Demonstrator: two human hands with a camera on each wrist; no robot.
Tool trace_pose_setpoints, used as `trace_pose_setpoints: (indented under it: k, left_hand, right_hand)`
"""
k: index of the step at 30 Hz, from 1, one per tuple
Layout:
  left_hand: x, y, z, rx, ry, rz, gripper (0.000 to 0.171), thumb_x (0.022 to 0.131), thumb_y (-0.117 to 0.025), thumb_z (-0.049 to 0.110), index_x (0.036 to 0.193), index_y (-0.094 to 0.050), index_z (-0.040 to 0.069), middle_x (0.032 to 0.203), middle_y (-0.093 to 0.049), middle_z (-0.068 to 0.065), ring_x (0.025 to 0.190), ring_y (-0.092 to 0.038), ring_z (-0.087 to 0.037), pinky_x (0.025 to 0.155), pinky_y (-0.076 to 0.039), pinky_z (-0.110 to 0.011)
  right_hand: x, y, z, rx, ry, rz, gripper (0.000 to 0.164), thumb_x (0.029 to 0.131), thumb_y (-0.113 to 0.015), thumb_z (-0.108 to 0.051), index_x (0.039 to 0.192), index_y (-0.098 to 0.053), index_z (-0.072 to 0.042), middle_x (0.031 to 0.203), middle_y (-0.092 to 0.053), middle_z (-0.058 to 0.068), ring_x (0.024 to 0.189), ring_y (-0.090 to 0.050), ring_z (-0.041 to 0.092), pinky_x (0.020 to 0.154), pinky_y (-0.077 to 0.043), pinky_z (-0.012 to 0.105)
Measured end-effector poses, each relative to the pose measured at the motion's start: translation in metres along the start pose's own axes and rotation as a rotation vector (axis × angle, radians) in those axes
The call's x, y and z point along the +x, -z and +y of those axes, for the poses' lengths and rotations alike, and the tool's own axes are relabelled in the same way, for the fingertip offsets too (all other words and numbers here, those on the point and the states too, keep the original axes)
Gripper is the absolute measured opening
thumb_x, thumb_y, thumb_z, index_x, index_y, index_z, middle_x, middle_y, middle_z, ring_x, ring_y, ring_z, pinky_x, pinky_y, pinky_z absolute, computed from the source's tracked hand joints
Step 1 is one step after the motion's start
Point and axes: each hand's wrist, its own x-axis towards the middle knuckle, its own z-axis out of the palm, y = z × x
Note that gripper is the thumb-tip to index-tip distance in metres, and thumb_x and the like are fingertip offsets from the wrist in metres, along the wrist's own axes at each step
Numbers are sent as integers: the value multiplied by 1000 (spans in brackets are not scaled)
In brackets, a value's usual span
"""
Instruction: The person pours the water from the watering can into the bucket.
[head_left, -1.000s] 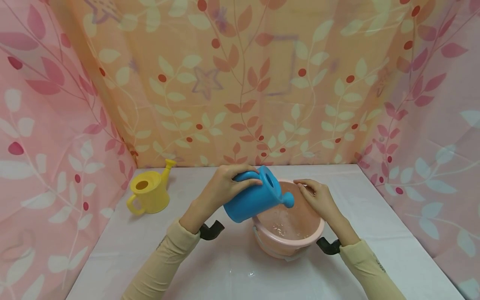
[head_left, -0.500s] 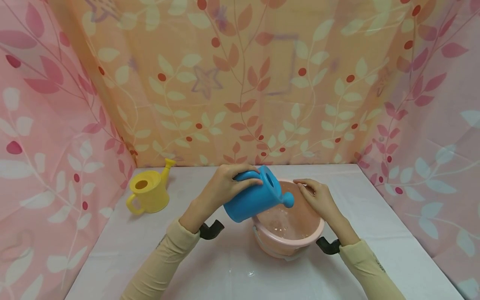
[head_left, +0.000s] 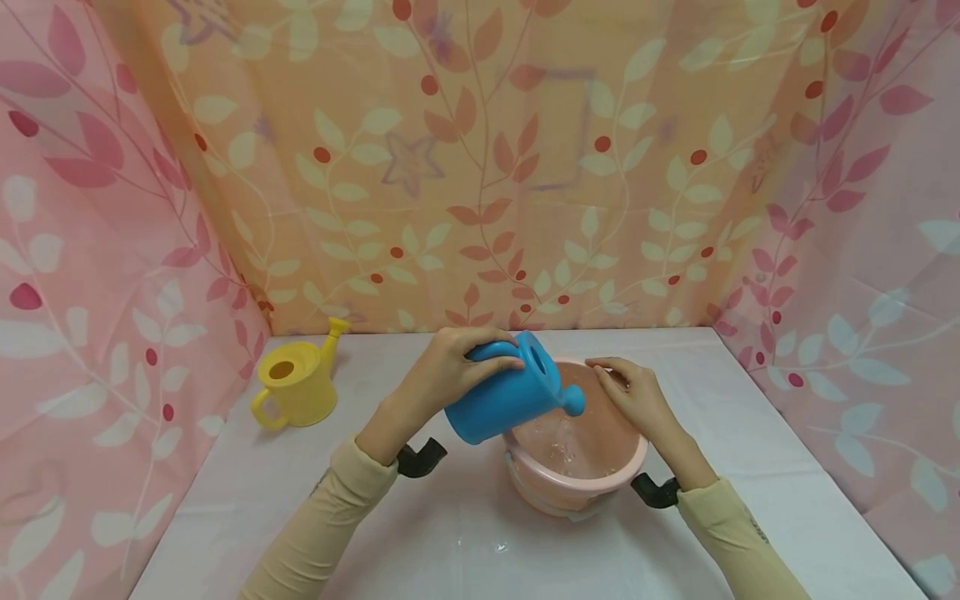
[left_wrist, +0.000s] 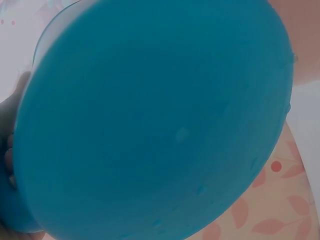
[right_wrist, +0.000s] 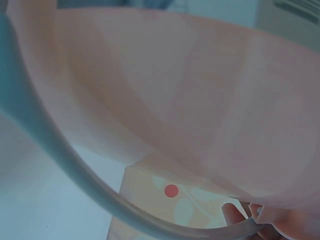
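A blue watering can (head_left: 498,404) is tilted over a pink bucket (head_left: 592,483), its round spout head above the opening. My left hand (head_left: 450,371) grips the can by its top handle. Water in the bucket shows ripples and glints below the spout. At the bucket's far right rim, my right hand (head_left: 641,404) holds the edge with curled fingers. The can's wet base (left_wrist: 155,120) fills most of the left wrist view. In the right wrist view, the bucket's wall (right_wrist: 185,100) hides most of that hand; fingertips (right_wrist: 231,215) show beside the handle joint.
A yellow watering can (head_left: 300,387) stands upright at the table's back left. The bucket's pale carrying handle (right_wrist: 90,185) hangs down along its side. Small wet spots (head_left: 501,547) glint on the white tablecloth (head_left: 420,533). Patterned curtains (head_left: 487,167) enclose the back and sides.
Ripples and glints on the water have shifted. Both hands, the blue watering can and the bucket keep almost the same place.
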Motion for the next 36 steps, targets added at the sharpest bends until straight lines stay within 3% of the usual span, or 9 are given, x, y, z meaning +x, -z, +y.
trace_pose_setpoints:
  k: [36]
  left_hand:
    - [6, 5, 6, 89, 18, -70, 28, 78, -73, 27, 102, -69, 14, 91, -70, 0, 84, -67, -14, 79, -54, -34]
  right_hand:
    - [1, -1, 1, -9, 7, 24, 21, 90, -62, -13, 109, -67, -8, 106, -68, 11, 92, -66, 25, 74, -54, 41]
